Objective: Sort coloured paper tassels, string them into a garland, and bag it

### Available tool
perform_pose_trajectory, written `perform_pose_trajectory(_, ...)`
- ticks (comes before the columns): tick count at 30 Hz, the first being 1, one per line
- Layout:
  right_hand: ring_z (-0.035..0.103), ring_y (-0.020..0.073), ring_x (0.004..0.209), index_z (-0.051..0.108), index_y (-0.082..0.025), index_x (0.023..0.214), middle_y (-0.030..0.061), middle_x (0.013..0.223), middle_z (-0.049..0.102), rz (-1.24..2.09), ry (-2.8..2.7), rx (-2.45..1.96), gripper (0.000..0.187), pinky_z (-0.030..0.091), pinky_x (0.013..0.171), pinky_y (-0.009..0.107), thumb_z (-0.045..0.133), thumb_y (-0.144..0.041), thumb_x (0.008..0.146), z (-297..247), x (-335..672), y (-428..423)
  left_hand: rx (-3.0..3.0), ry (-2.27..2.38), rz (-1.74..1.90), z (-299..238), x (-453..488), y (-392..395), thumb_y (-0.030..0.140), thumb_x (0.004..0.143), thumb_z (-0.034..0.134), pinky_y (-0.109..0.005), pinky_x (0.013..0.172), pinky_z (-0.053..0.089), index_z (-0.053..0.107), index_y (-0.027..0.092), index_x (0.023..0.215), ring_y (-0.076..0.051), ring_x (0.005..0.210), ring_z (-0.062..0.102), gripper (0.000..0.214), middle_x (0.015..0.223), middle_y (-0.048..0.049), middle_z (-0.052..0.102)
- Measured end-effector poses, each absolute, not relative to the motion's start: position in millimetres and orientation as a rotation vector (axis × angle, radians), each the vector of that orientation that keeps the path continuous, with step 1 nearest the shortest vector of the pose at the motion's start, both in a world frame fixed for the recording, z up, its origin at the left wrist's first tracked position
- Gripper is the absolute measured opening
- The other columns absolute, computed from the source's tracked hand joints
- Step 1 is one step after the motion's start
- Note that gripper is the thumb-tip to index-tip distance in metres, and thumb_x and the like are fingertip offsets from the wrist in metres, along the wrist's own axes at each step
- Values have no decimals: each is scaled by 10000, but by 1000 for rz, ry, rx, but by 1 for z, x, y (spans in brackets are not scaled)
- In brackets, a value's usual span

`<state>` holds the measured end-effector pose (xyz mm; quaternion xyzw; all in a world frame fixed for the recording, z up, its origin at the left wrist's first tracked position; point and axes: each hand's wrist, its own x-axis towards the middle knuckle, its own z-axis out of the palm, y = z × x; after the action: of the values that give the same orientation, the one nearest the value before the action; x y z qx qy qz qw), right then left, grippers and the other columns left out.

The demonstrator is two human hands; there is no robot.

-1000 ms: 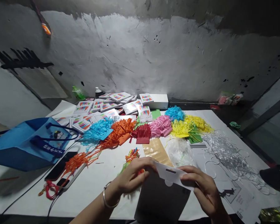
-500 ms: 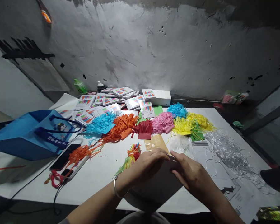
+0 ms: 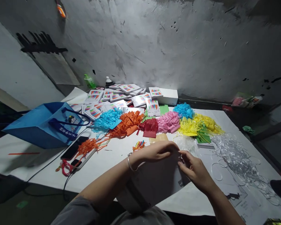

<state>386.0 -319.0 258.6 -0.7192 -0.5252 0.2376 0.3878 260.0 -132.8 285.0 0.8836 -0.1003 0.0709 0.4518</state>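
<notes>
A large white cardboard sheet (image 3: pixel 158 179), its near face in shadow, stands tilted between my hands at the front edge of the table. My left hand (image 3: pixel 160 151), with a silver bangle at the wrist, lies along its top edge, fingers bent over it. At the top right corner, the thumb and fingers of my right hand (image 3: pixel 193 168) pinch the edge, near my left fingertips. Behind my left hand, a small bundle of mixed-colour strips (image 3: pixel 139 145) is partly covered. Beyond it lie a dark red fringed paper bunch (image 3: pixel 150 126) and a brown paper piece (image 3: pixel 158 138).
Orange (image 3: pixel 128 123), blue (image 3: pixel 109 120), pink (image 3: pixel 168 121) and yellow fringed bunches (image 3: pixel 189 126) line the middle. Printed white packets (image 3: pixel 118 97) pile up behind. Silvery strings (image 3: pixel 239 159) lie right. A blue bag (image 3: pixel 41 125), a phone (image 3: pixel 73 148) and cables are left.
The cardboard sheet has swung and risen, showing more of its face. My left hand has moved up and right along its top edge. The view has shifted, so the table's things appear further right.
</notes>
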Motion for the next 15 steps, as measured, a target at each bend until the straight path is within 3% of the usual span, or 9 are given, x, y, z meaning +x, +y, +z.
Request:
perform_pose_trajectory(4, 578, 147, 748, 521, -206, 1117, -5, 860, 619, 619, -1342, -1859, 301, 439, 678, 238, 579, -300, 838, 251, 384, -319, 2195, -244, 114, 279, 265, -134, 141, 926, 421, -297, 870, 477, 537, 168, 1159, -196, 1000, 597, 262, 1126, -111, 629)
perform_pose_trajectory(9, 589, 165, 717, 522, -202, 1002, 1, 823, 626, 609, -1257, -1912, 242, 443, 660, 262, 579, -283, 781, 238, 379, -317, 2179, -291, 23, 270, 274, -134, 142, 920, 450, -298, 892, 473, 543, 170, 1145, -200, 1028, 591, 245, 1141, -117, 621)
perform_pose_trajectory(15, 647, 176, 709, 472, -227, 939, 2, 796, 671, 1034, -933, -1600, 219, 495, 624, 266, 573, -348, 787, 211, 375, -318, 2066, -351, -144, 246, 282, -127, 199, 940, 456, -285, 917, 454, 542, 161, 1156, -184, 1048, 581, 236, 1165, -101, 617)
